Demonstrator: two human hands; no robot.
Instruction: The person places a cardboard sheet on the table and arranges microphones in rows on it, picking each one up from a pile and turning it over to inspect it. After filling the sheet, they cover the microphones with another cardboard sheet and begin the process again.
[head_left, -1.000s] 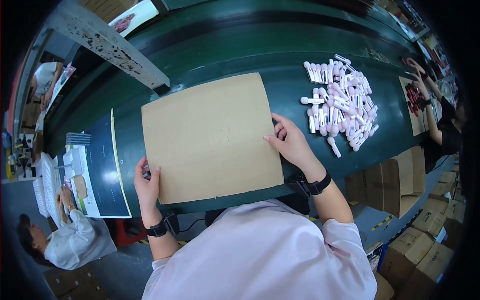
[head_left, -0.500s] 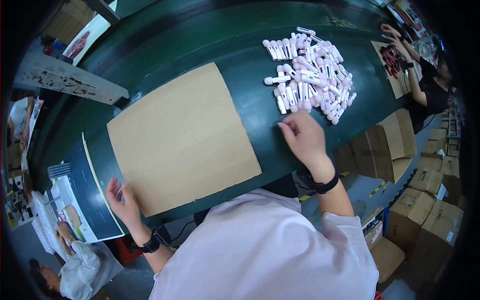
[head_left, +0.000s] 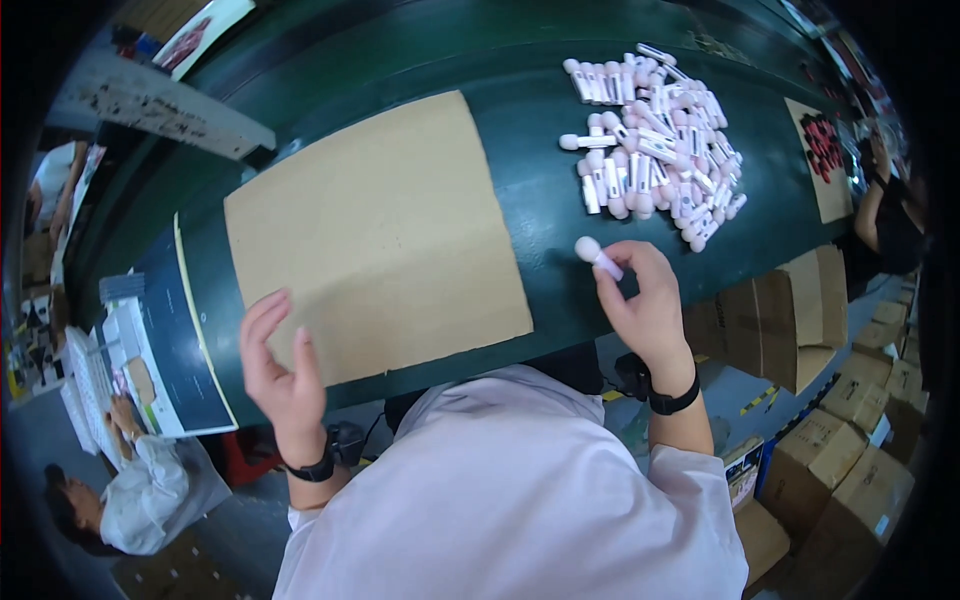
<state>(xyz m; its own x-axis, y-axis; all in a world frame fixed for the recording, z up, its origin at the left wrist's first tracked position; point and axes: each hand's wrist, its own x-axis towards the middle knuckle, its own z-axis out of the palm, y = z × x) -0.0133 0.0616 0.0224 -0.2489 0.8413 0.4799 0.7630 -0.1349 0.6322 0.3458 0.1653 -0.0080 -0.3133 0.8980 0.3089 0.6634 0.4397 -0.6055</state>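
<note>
My right hand (head_left: 648,300) grips a small pale-pink wand with a round head (head_left: 587,248) between thumb and fingers, just above the green tabletop. Beyond it lies a loose pile of the same pink-and-white wands (head_left: 655,140), many with a dark strip along the handle. My left hand (head_left: 283,365), empty with its fingers apart, hovers over the lower left edge of a flat brown cardboard sheet (head_left: 385,230). Nothing lies on that sheet.
An open cardboard box (head_left: 765,320) stands by the table's near right edge, with stacked cartons (head_left: 835,440) behind. A grey post (head_left: 165,105) rises at the far left. At the right, a co-worker sits by red-and-black items (head_left: 824,148); another person (head_left: 150,490) works at the left.
My right hand has drawn back from the pile's near edge and now shows a wand in its fingers. The left hand has moved inward over the cardboard, fingers spreading. The view has shifted slightly.
</note>
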